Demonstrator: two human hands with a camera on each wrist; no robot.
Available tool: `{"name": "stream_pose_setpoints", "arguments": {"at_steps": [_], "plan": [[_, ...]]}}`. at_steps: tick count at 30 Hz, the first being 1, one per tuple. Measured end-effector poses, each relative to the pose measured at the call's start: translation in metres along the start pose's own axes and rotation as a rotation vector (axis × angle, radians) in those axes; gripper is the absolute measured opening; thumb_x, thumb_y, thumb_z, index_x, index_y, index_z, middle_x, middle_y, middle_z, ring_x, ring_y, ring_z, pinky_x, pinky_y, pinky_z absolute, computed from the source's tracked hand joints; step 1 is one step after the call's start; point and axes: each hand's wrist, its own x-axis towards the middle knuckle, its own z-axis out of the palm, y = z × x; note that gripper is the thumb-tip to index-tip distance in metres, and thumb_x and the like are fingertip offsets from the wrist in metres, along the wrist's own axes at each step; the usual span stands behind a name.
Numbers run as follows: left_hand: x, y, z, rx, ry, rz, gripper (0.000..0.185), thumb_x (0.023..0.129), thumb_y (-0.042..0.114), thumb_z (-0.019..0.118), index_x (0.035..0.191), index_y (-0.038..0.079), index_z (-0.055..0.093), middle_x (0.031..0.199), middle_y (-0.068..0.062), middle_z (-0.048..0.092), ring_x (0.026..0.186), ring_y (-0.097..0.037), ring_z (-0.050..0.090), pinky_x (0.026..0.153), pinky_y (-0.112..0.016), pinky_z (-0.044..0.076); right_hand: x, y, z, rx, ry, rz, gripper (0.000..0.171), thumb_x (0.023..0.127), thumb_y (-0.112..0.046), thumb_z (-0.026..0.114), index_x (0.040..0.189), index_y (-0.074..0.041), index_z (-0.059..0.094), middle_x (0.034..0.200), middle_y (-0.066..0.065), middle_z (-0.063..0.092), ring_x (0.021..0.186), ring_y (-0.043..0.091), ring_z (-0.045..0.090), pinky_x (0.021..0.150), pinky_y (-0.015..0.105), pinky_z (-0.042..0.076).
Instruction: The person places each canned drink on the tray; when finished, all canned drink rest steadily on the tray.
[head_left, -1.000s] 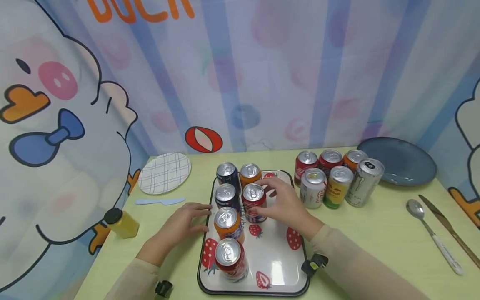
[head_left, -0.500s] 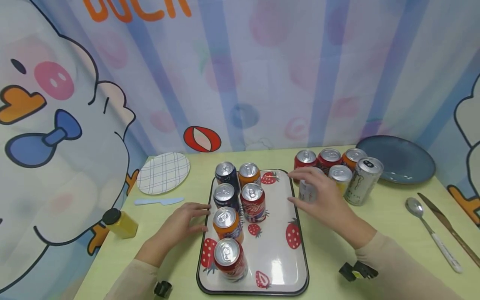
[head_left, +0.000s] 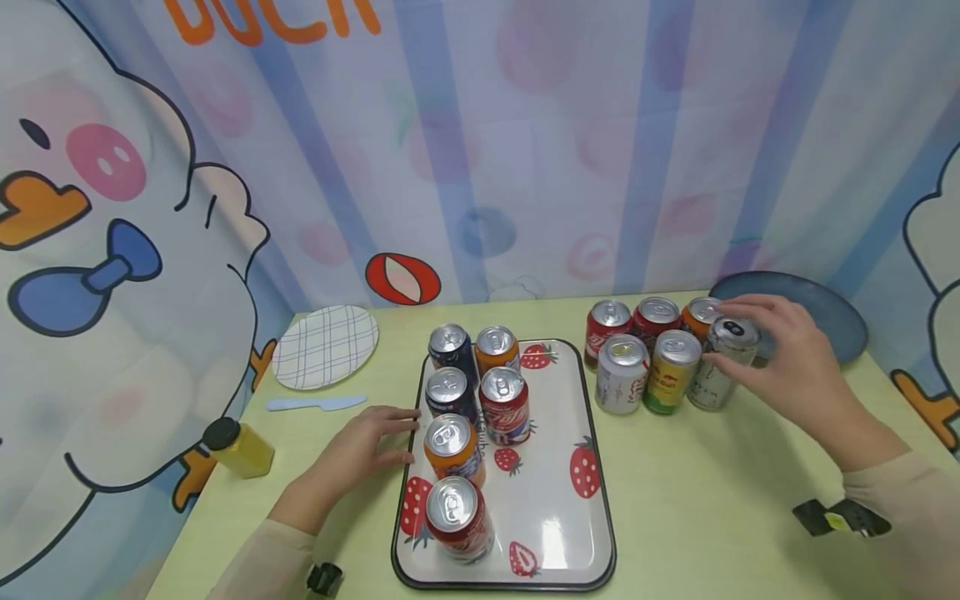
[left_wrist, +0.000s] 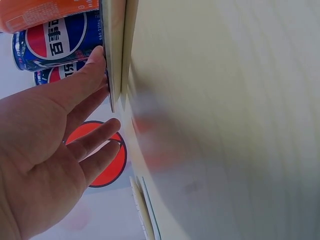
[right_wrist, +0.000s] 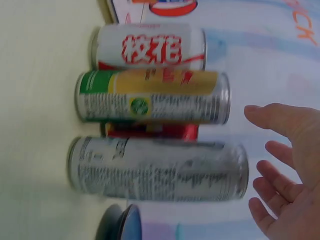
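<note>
Silver tall can [head_left: 722, 362] is getting the right hand [head_left: 787, 367] now; the hand is off the tray.
Near side: left hand [head_left: 358, 450] is lying flat and relaxed, gripping nothing, fingertips [left_wrist: 98, 57] touching the left rim of the strawberry tray [head_left: 592, 467], same as a second ago. Six cans are standing on the tray, the red-white one [head_left: 505, 405] now free after the right hand let it go. Farther right, that hand is coming in over the off-tray cluster, fingers spread and open around the top of the silver tall can, nothing clenched yet; wrist view shows the palm [right_wrist: 295, 160] just beside the can's top [right_wrist: 240, 172]. The can is standing on the table at the cluster's right end, beside the yellow-green can [head_left: 669, 372], in front of the blue plate [head_left: 832, 312]. Reads as the next pick.
</note>
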Motion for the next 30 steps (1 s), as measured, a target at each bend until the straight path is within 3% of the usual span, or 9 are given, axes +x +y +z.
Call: {"name": "stream_pose_setpoints", "arguments": {"at_steps": [6,12,16,19,22,27,30], "plan": [[-0.001,-0.002,0.001,-0.002,0.001,0.001,0.047,0.086,0.027,0.085,0.129,0.012,0.073,0.145,-0.005,0.064,0.139,-0.034,0.054,0.116,-0.055,0.045,-0.005,0.027,-0.002,0.027,-0.089,0.193,0.071,0.086,-0.027,0.086,0.144,-0.004,0.055,0.144,0.028,0.050,0.114,0.050,0.057,0.085,0.068,0.051],[0.000,-0.002,0.003,-0.017,-0.003,-0.003,0.047,0.086,0.027,0.084,0.130,0.013,0.073,0.145,-0.003,0.064,0.140,-0.033,0.053,0.116,-0.054,0.045,-0.012,0.041,0.004,0.081,-0.144,0.325,0.075,0.090,-0.043,0.080,0.149,-0.006,0.051,0.139,0.028,0.054,0.115,0.050,0.059,0.083,0.065,0.054],[0.001,-0.002,0.003,-0.019,-0.006,-0.007,0.048,0.086,0.028,0.085,0.129,0.013,0.073,0.145,-0.003,0.064,0.140,-0.033,0.053,0.116,-0.054,0.046,-0.014,0.045,0.007,0.098,-0.118,0.368,0.073,0.088,-0.046,0.081,0.145,-0.009,0.055,0.136,0.023,0.059,0.112,0.041,0.062,0.074,0.036,0.058],[0.000,-0.003,0.003,-0.011,-0.004,-0.005,0.048,0.085,0.028,0.085,0.129,0.013,0.073,0.145,-0.003,0.064,0.139,-0.033,0.054,0.116,-0.054,0.046,-0.019,0.042,0.006,0.117,-0.083,0.395,0.070,0.085,-0.046,0.084,0.141,-0.012,0.059,0.132,0.017,0.063,0.102,0.017,0.063,0.066,0.013,0.048],[-0.001,-0.003,0.003,-0.002,-0.003,0.002,0.047,0.085,0.027,0.086,0.128,0.012,0.074,0.144,-0.004,0.065,0.138,-0.033,0.055,0.116,-0.053,0.046,-0.025,0.036,0.004,0.151,-0.064,0.410,0.070,0.082,-0.044,0.087,0.138,-0.012,0.060,0.128,0.011,0.064,0.093,-0.003,0.055,0.066,0.007,0.046],[0.000,-0.003,0.002,0.003,-0.004,0.010,0.047,0.085,0.028,0.085,0.128,0.012,0.074,0.144,-0.004,0.064,0.138,-0.033,0.055,0.116,-0.053,0.046,-0.036,0.023,-0.004,0.192,-0.080,0.392,0.067,0.080,-0.037,0.090,0.136,-0.014,0.061,0.119,-0.007,0.063,0.092,-0.007,0.053,0.070,0.009,0.046],[0.001,-0.002,0.001,0.004,0.002,0.021,0.048,0.085,0.027,0.085,0.129,0.011,0.074,0.144,-0.004,0.065,0.138,-0.033,0.055,0.116,-0.054,0.046,-0.041,0.010,-0.008,0.222,-0.088,0.324,0.062,0.079,-0.028,0.092,0.132,-0.014,0.063,0.112,-0.018,0.061,0.092,-0.005,0.056,0.072,0.008,0.046]]}}
